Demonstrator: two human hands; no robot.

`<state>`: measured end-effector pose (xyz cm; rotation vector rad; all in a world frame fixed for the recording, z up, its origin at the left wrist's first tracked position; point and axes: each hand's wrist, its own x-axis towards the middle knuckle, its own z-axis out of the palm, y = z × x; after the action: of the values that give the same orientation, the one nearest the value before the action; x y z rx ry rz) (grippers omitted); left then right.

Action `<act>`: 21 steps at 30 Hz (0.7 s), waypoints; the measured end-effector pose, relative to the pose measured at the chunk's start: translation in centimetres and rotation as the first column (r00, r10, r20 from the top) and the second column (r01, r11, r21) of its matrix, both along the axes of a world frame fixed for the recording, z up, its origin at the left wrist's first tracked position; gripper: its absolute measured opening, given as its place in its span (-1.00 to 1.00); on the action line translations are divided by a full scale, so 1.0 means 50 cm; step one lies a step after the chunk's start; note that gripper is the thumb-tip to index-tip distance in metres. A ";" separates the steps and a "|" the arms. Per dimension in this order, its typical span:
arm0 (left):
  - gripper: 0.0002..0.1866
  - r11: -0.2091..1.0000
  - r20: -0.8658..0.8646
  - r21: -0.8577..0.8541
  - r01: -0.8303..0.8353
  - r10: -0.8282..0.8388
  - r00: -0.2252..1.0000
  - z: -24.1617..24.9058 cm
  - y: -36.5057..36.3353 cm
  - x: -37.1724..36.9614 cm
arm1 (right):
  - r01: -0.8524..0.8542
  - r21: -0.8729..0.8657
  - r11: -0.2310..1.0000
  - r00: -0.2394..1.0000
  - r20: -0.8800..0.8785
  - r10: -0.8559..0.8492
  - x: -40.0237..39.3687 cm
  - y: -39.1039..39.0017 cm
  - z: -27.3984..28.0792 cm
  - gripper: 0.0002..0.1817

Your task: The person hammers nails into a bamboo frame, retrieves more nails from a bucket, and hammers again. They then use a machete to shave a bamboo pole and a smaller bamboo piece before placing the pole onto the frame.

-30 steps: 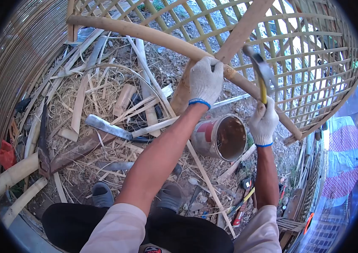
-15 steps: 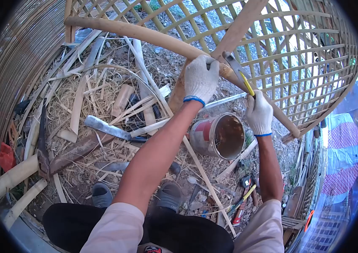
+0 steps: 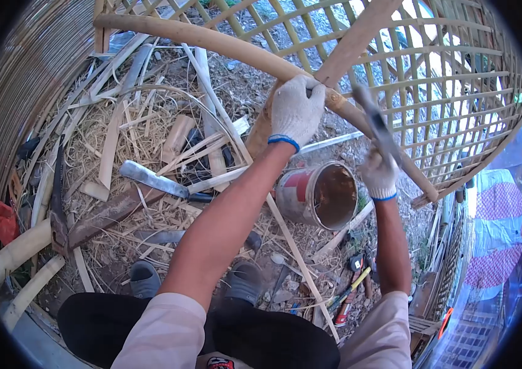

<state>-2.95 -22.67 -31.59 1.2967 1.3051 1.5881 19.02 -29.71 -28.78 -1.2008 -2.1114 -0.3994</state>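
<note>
My left hand (image 3: 298, 111), in a white glove with a blue cuff, is closed at the joint where a bamboo pole (image 3: 211, 42) meets a slanting bamboo slat (image 3: 356, 43). Whether something small is pinched between thumb and fingers is hidden. My gloved right hand (image 3: 379, 175) grips a hammer (image 3: 376, 120), blurred by motion, with its head raised up and to the right of the joint. Behind the pole spreads a woven bamboo lattice (image 3: 445, 104).
A bucket (image 3: 317, 195) with a dirty inside stands below my hands. Bamboo strips, shavings and a large blade (image 3: 153, 178) lie on the ground to the left, near a saw (image 3: 59, 203). A tape measure (image 3: 356, 263) is at lower right.
The hammer has swung away from the joint, up and to the right, and is now smeared by motion. My left hand stays at the joint.
</note>
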 end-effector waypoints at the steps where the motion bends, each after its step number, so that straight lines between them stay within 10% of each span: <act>1: -0.74 1.000 -0.017 -0.018 -0.016 0.016 1.000 0.008 -0.001 -0.002 | 0.150 -0.138 0.979 0.987 0.080 -0.140 0.001 0.005 0.009 -0.84; 14: -0.79 0.983 -0.399 0.171 -0.068 0.132 0.907 0.043 0.017 -0.019 | 0.130 -0.419 0.899 0.736 -0.566 -0.371 -0.062 -0.095 -0.044 -0.69; 21: -0.87 0.990 0.053 0.140 0.035 -0.043 0.998 0.024 0.015 -0.050 | -0.224 -0.368 0.903 0.332 -0.900 -0.284 -0.098 -0.106 -0.031 -0.62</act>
<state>-5.44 -21.93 -30.37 1.3431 1.1451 1.7009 14.11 -34.99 -30.35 -1.2359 -1.0727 0.7268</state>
